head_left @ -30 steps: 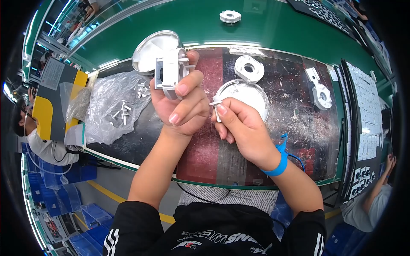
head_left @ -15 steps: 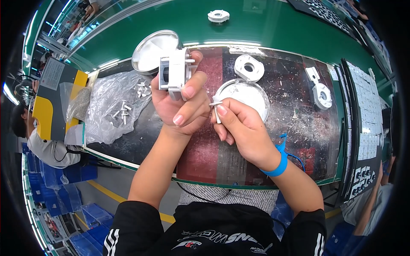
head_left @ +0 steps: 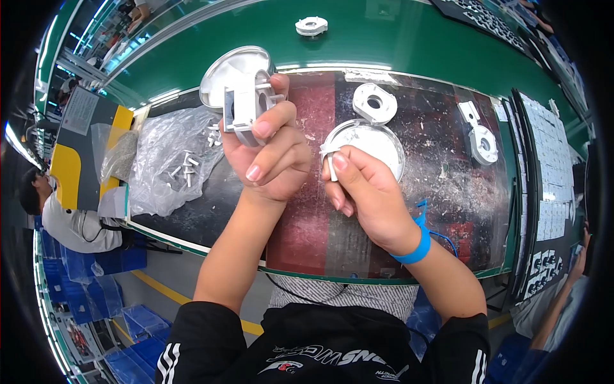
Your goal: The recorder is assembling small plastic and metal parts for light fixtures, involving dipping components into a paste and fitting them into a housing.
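Note:
My left hand (head_left: 276, 157) is raised over the bench, its fingers wrapped round a white plastic housing (head_left: 246, 102) with a dark opening and short pegs on its right side. Lower and to the right, my right hand (head_left: 374, 195) pinches a small white T-shaped plastic pin (head_left: 331, 161) between thumb and fingers. The two hands are apart. Similar small white pins (head_left: 187, 169) lie loose on a clear plastic bag (head_left: 153, 163) at the left. Behind my right hand rests a round tin (head_left: 400, 150) holding white material.
Another round tin (head_left: 203, 86) stands tilted behind my left hand. White ring-shaped housings lie at the back (head_left: 375, 102) and right (head_left: 483, 144) of the bench, and one (head_left: 311, 25) sits on the green surface beyond. A blue wrist strap (head_left: 419, 249) with its cord circles my right wrist.
My left hand has shifted left with the housing, and my right hand slightly right with the pin, widening the gap between them. The housing on the green surface has moved left.

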{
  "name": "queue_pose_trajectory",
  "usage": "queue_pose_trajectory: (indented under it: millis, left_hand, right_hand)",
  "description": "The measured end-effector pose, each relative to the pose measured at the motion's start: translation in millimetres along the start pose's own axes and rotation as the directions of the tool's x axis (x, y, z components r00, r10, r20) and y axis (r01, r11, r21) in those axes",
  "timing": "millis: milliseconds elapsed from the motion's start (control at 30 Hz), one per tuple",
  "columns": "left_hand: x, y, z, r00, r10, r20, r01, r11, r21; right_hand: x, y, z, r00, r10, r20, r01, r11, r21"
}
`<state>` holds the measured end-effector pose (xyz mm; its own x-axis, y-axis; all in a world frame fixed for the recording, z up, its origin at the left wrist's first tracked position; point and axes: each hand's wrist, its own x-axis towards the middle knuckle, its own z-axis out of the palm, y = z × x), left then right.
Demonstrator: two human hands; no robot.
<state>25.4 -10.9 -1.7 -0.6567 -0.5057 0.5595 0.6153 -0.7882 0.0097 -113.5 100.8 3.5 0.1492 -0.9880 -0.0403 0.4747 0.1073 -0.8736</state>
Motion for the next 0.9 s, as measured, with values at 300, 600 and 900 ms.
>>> queue_pose_trajectory:
  millis: [300,600,900]
  left_hand:
    - [0,-2,-2,1.000,0.015,0.015,-0.015,1.000,0.021]
    - [0,-3,-4,0.999,0.032,-0.018,-0.031,0.996,0.086]
    - [0,-6,-2,0.996,0.068,-0.054,-0.055,0.975,0.216]
  right_hand:
    - [0,11,-1,0.998,0.034,0.044,-0.035,0.999,0.010]
    - [-2,12,3,0.998,0.012,0.058,-0.012,1.000,-0.002]
    - [-2,10,1,0.999,-0.015,0.050,0.014,0.999,0.029]
